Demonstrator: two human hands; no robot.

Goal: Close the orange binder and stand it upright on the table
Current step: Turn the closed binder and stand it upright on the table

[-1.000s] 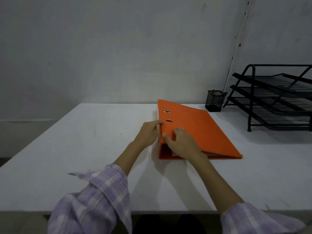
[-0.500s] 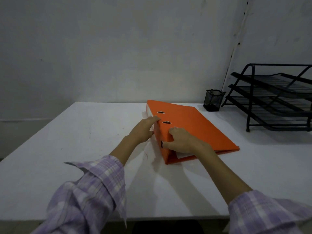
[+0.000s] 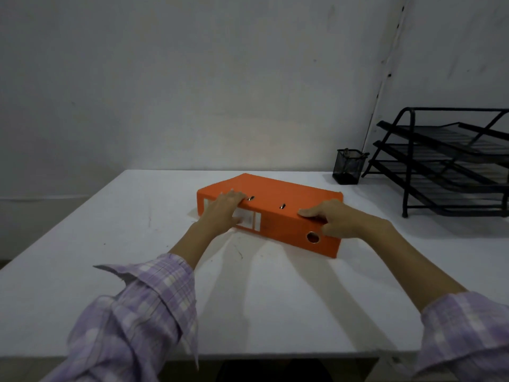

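Note:
The orange binder (image 3: pixel 286 198) lies closed and flat on the white table (image 3: pixel 248 299), its spine turned toward me, showing a white label and a round finger hole. My left hand (image 3: pixel 224 209) grips the left end of the spine, fingers hooked over the top edge and covering part of the label. At the right end of the spine, my right hand (image 3: pixel 337 219) holds the binder with fingers on the top cover and thumb against the spine.
A black mesh pen cup (image 3: pixel 347 166) stands at the back of the table, right of the binder. A black three-tier wire tray rack (image 3: pixel 451 161) fills the back right corner. A wall runs close behind the table.
The binder has been swung round on the table, so its spine now faces me instead of pointing left. Both hands have shifted apart to the two ends of the spine.

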